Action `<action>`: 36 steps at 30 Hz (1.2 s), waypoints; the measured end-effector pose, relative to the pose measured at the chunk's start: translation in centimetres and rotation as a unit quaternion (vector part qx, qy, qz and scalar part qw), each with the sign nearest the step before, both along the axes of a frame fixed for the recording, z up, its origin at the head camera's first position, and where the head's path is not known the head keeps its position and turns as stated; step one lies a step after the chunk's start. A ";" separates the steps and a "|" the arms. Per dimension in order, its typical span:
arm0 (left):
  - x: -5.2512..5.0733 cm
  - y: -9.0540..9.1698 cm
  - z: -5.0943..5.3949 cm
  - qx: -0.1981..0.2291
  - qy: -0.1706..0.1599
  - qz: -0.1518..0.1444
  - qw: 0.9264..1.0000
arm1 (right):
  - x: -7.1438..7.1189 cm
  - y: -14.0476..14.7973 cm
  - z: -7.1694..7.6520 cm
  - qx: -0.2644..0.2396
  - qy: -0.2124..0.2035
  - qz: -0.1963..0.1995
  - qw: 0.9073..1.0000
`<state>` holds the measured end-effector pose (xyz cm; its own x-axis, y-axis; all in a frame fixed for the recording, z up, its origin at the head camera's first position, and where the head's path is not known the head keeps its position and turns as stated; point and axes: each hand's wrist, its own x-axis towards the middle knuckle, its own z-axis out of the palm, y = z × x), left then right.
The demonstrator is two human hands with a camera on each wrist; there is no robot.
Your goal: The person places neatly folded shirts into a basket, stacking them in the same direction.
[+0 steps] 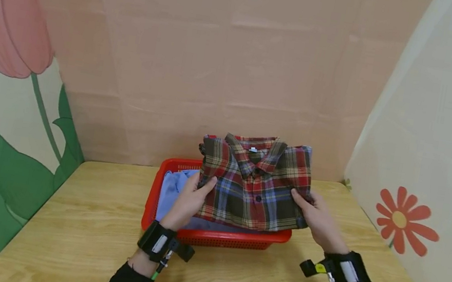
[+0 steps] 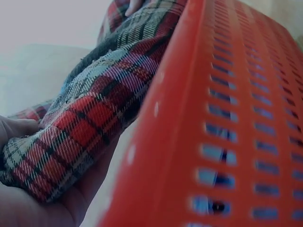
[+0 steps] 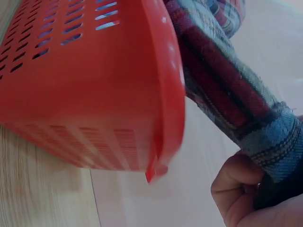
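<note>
A folded plaid shirt [image 1: 256, 187], red, dark green and blue with its collar at the far side, is held over a red plastic basket [image 1: 214, 240]. My left hand [image 1: 188, 201] grips the shirt's left side, thumb on top and fingers beneath. On the opposite side my right hand [image 1: 322, 220] pinches the shirt's edge the same way. Light blue folded cloth [image 1: 171, 189] lies inside the basket, partly hidden by the shirt. In the left wrist view the shirt [image 2: 85, 123] is beside the basket rim; in the right wrist view the shirt [image 3: 222, 75] extends past the rim.
The basket stands on a light wooden table [image 1: 98, 219]. Behind it rises a plain pinkish-brown backdrop [image 1: 238, 64]. Printed flower panels stand on both sides, with a pink tulip [image 1: 10, 18] at left and a red flower [image 1: 400, 219] at right.
</note>
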<state>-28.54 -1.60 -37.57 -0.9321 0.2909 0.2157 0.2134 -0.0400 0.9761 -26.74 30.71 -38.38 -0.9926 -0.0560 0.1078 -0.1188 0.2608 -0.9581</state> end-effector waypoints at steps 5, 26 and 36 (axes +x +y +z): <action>0.2 -1.5 -0.3 -0.010 -0.015 0.026 0.999 | -0.2 -1.4 -0.3 0.003 0.012 0.018 1.000; -1.0 -5.3 -0.6 -0.079 -0.088 0.122 0.985 | -1.7 -5.4 -1.9 0.152 0.055 0.065 0.985; -1.2 -6.0 -1.1 -0.135 -0.096 0.115 0.979 | -1.9 -6.2 -1.9 0.250 0.121 0.053 0.959</action>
<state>-29.77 -7.56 -38.64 -0.9956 0.0897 -0.0255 -0.0021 0.2523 0.9676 -28.66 24.48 -40.24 -0.9274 -0.2609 0.2679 -0.3739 0.6542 -0.6575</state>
